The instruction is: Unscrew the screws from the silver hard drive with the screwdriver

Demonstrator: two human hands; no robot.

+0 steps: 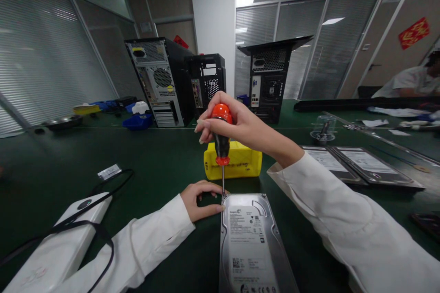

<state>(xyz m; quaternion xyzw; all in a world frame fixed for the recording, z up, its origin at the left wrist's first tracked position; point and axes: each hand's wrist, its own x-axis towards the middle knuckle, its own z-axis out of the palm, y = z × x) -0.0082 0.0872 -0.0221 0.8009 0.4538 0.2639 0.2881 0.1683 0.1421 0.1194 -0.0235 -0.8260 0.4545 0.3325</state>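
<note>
A silver hard drive (252, 242) with a white printed label lies flat on the green table in front of me. My right hand (237, 121) is closed round the red and black handle of a screwdriver (222, 149). The screwdriver stands upright, its tip at the drive's far left corner. My left hand (197, 200) steadies that same corner, thumb against the left side and forefinger at the far edge beside the tip. Just behind the drive sits a yellow bin (244, 160).
Two more hard drives (364, 165) lie at the right, near a clear plastic container (323, 130). A white power bank (65, 238) with a black cable is at the left. Computer cases (161, 82) stand at the back; a person (409, 80) sits far right.
</note>
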